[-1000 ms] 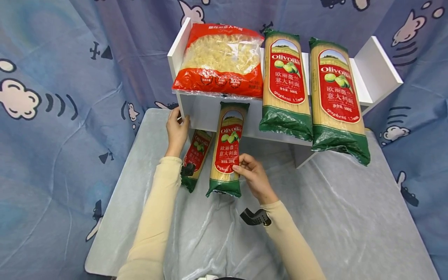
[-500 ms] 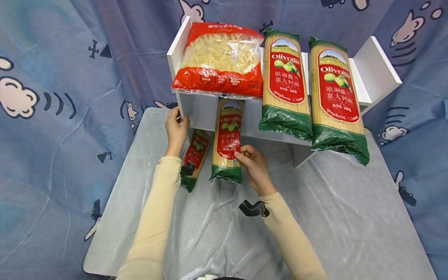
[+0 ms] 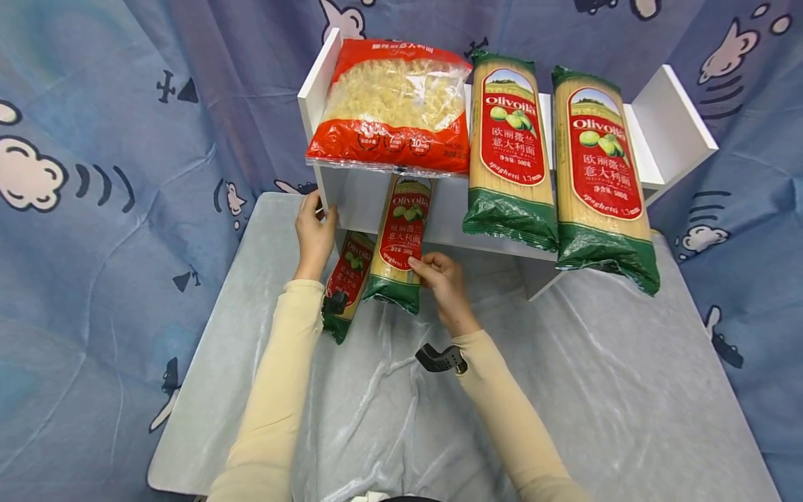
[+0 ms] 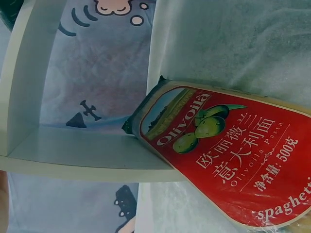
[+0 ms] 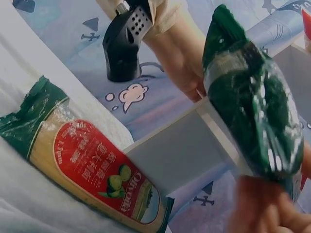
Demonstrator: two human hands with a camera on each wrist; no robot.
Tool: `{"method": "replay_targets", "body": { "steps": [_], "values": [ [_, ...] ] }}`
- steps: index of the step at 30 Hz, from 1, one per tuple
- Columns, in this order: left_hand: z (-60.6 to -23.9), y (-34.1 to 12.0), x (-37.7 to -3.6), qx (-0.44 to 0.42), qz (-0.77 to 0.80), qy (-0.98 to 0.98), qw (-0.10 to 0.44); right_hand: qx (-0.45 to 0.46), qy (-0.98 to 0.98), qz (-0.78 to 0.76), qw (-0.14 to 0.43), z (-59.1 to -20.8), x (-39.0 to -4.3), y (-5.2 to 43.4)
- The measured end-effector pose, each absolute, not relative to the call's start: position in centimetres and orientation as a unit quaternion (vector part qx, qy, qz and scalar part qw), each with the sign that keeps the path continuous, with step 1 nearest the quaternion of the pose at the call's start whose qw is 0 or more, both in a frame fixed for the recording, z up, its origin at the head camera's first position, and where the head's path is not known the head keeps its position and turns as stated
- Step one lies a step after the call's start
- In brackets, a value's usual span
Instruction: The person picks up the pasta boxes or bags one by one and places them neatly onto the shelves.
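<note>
My left hand [image 3: 316, 237] grips the left side panel of a white shelf [image 3: 360, 202], thumb on the near side. With thumb and fingers, my right hand [image 3: 445, 289] pinches the right edge of a green-ended spaghetti pack [image 3: 401, 233] near its lower end. The held pack's top is hidden under the overhanging pasta bag; its green end [image 5: 257, 111] looms close in the right wrist view. Another spaghetti pack [image 3: 347, 279] slants below the shelf, just left of the held one and partly behind my left wrist; its red label [image 4: 218, 141] fills much of the left wrist view.
On the shelf's top level lie a red bag of spiral pasta [image 3: 392, 104] and two spaghetti packs, one in the middle [image 3: 511, 146] and one at the right [image 3: 605, 174], their ends overhanging the front. A grey cloth [image 3: 602, 376] covers the table. A patterned blue curtain [image 3: 113, 230] hangs around it.
My right hand has moved the held spaghetti pack forward toward the shelf, then left, so it now tilts and overlaps the slanting pack. The left hand has kept its grip on the shelf.
</note>
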State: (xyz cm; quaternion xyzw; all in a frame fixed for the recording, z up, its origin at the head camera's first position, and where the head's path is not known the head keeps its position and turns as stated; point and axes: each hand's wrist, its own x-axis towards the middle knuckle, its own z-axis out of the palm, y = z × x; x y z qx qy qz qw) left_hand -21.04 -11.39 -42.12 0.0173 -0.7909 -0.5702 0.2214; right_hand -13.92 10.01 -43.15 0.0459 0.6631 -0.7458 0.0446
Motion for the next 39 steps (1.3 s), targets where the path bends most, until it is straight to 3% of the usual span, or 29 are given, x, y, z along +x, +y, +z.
{"method": "replay_targets", "body": {
  "steps": [6, 20, 31, 39],
  "values": [
    [-42.1, -11.4, -21.0, 0.019, -0.571, -0.791, 0.220, 0.044, 0.648, -0.751, 0.119, -43.3, -13.8, 10.3],
    [-42.4, -11.4, -21.0, 0.014, -0.571, -0.789, 0.226, 0.026, 0.624, -0.771, 0.129, -43.7, -14.1, 10.4],
    [-42.1, -11.6, -21.5, 0.010, -0.576, -0.788, 0.218, 0.027, 0.597, -0.792, 0.125, -43.6, -16.3, 9.9],
    [-42.3, -11.7, -21.1, 0.009, -0.568, -0.795, 0.214, 0.056, 0.490, -0.860, 0.132, -46.0, -15.4, 10.1]
  ]
}}
